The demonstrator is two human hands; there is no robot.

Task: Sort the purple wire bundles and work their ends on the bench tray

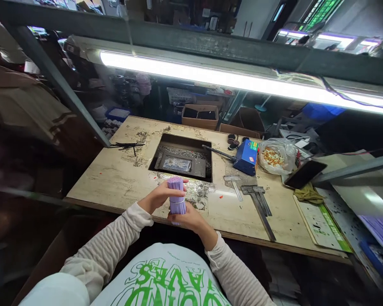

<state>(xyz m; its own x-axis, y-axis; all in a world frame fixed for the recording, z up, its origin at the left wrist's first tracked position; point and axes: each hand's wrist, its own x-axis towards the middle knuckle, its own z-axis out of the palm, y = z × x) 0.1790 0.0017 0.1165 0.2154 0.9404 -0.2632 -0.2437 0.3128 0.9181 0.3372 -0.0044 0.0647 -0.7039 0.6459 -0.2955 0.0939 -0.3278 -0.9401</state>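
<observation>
Over the near edge of the pale table [98,187], we are holding one banded bundle [178,208] of slim purple strips.

Leftward, scuffed tabletop is stretching to a straight edge; our left hand [161,194] is wrapping the bundle's upper part, our right hand [190,218] is clasping it lower down; just beyond, one rectangular recess [175,143] is opening; farther right, one angular blue box [246,158] and one crinkled clear bag [287,151] are sitting.

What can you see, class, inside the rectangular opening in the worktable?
Inside the opening, a dark frame surrounds a shiny panel, with small scraps scattered about. Whatever lies beneath the frame is covered.
</observation>
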